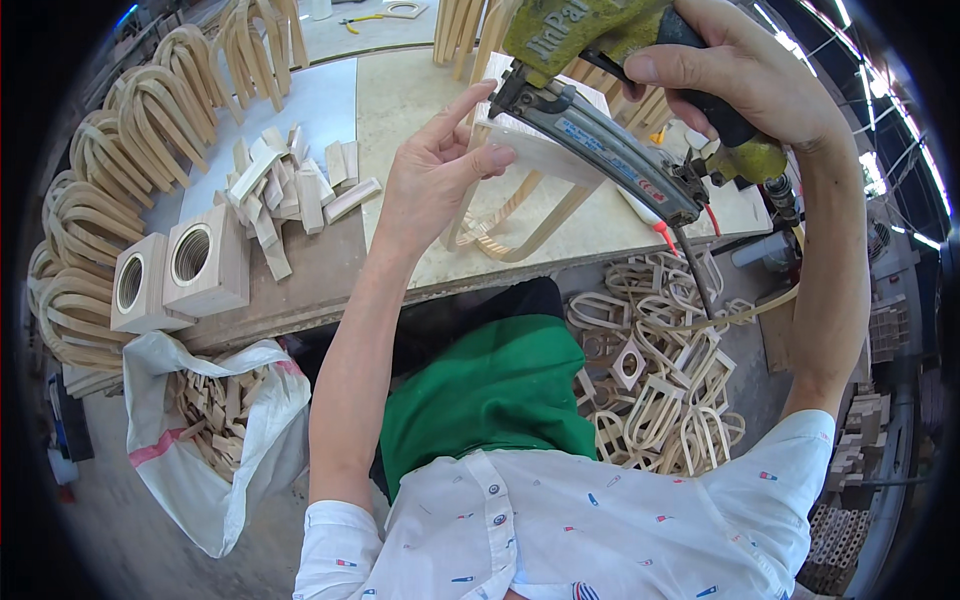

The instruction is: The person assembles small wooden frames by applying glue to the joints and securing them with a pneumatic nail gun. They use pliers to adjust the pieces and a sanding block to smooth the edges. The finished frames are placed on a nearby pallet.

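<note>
Firmly hold the nail gun point(600, 140) with the right hand point(745, 75), closed around its handle. Let the tan hose point(760, 308) hang slack, without pull on the nail gun. Below the nose, steady the wooden block point(545, 155) with the left hand point(430, 170), thumb against the near face; cannot tell whether pinching or merely bracing. Support the block above the pale surface point(395, 85), bent strips point(560, 225) downward. Before firing, seat the nose flat and square on the wood; draw the left index fingertip back, judged too close to a likely nail path. Press evenly to limit bounce or splitting. Leave the loose slats point(275, 190) at left, and the hooped strips point(155, 110) farther back, well apart from the work.
</note>
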Tool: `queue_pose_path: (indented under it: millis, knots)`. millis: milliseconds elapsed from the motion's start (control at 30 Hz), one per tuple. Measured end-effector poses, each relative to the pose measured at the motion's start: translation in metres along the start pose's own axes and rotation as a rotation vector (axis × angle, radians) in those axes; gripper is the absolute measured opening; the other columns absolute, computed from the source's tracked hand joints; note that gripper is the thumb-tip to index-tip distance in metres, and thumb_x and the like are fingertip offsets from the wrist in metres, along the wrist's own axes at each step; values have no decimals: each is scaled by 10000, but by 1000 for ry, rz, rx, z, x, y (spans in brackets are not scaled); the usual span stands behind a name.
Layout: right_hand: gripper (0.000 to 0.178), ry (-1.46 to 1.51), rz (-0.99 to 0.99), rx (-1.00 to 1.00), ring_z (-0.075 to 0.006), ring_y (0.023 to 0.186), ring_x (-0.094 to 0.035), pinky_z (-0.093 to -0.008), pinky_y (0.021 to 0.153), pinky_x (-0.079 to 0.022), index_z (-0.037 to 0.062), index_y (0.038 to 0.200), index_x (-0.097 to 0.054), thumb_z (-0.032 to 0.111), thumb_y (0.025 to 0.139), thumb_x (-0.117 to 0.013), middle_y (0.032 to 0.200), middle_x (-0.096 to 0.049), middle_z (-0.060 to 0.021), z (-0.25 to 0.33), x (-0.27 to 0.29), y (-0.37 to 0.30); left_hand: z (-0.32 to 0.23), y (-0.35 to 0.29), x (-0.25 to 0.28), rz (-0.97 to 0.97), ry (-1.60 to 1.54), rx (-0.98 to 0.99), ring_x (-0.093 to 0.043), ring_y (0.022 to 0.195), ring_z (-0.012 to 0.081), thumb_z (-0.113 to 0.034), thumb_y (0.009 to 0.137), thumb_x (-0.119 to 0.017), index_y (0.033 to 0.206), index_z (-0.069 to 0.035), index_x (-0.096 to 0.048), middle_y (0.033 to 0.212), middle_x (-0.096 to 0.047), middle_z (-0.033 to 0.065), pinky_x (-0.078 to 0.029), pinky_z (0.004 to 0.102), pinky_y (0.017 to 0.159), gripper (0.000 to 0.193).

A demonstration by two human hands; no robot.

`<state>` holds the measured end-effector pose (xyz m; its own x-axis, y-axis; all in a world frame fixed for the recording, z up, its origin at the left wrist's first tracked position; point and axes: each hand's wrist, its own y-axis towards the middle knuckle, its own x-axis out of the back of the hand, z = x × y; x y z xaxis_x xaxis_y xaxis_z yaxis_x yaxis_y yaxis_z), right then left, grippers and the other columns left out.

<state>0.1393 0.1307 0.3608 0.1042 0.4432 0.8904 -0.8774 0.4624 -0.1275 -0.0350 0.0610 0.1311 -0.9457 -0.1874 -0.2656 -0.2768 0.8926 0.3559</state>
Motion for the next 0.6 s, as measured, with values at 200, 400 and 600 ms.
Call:
queue_pose_path:
  millis: [200,400,600]
  knots:
    - [335,263,-364,-5,-59,425,-495,-184,408,-384,-16,970,-574,280,847,-672,607,-547,-28,-45,-10,-24,-4,0,13,-29,26,-16,-607,773,106,-87,842,-688,1405,-55,-409,827,-621,14,-493,258,752,628]
    - [307,350,-414,-104,-56,429,-487,-185,402,-369,4,935,-568,284,852,-665,600,-543,-35,-76,-6,-52,1,12,-3,-4,29,27,-587,759,94,-70,840,-680,1403,-85,-426,826,-620,2,-484,253,754,618]
    - [373,288,-312,91,-56,439,-489,-193,403,-391,-36,1014,-563,287,856,-658,638,-568,-34,-69,-18,-34,3,7,-14,102,29,-18,-598,783,102,-53,826,-691,1402,-67,-420,878,-635,25,-496,260,754,637]
